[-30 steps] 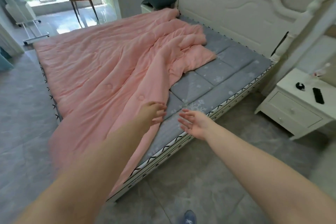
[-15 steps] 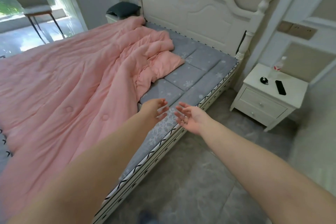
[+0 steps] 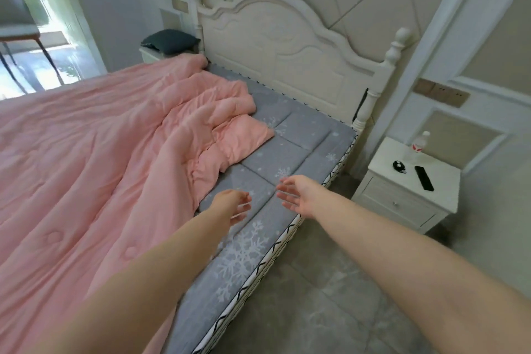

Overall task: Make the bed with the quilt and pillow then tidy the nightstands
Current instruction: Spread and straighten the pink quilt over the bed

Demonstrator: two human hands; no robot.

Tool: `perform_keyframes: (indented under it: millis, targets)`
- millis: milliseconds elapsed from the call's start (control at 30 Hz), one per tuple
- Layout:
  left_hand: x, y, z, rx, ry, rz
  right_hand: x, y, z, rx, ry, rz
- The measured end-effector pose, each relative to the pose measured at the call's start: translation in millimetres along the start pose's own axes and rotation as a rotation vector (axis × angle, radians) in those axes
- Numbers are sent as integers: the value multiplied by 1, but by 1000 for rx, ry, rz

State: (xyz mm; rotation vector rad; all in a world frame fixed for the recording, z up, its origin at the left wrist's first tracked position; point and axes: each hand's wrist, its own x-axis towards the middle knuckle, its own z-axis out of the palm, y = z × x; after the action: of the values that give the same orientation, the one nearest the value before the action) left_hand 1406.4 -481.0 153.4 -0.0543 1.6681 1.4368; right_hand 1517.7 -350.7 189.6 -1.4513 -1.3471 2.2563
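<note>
A pink quilt [image 3: 94, 152] lies rumpled over the left part of the bed, its near corner folded back on the grey snowflake mattress [image 3: 298, 135]. A dark pillow [image 3: 170, 41] rests on the far nightstand [image 3: 149, 54] beside the headboard. My left hand [image 3: 232, 204] hovers open just right of the quilt's edge, above the bare mattress. My right hand [image 3: 298, 195] is open, palm turned left, over the mattress's near side. Neither hand holds anything. The near white nightstand [image 3: 402, 195] stands at the right.
On the near nightstand are a black remote [image 3: 424, 177], a small black round object [image 3: 399, 166] and a clear bottle [image 3: 419, 144]. A white headboard [image 3: 287, 49] backs the bed. A chair [image 3: 20, 34] stands by the window. Grey tile floor [image 3: 316, 310] runs along the bed's near side.
The view has swung right toward the headboard and the near nightstand. Both open hands have shifted along the bed's side toward the quilt's folded corner.
</note>
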Motion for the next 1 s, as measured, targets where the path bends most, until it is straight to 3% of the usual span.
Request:
perform_keyframes:
  millis: [200, 467, 800, 1000]
  targets:
    - [56, 42, 30, 60, -36, -12, 40, -32, -4, 90, -34, -7]
    - [125, 83, 115, 114, -93, -34, 111, -81, -69, 98, 12, 42]
    - [223, 135, 227, -5, 20, -78, 216, -181, -186, 85, -82, 46]
    - [253, 137, 247, 57, 65, -112, 268, -217, -196, 33, -110, 99]
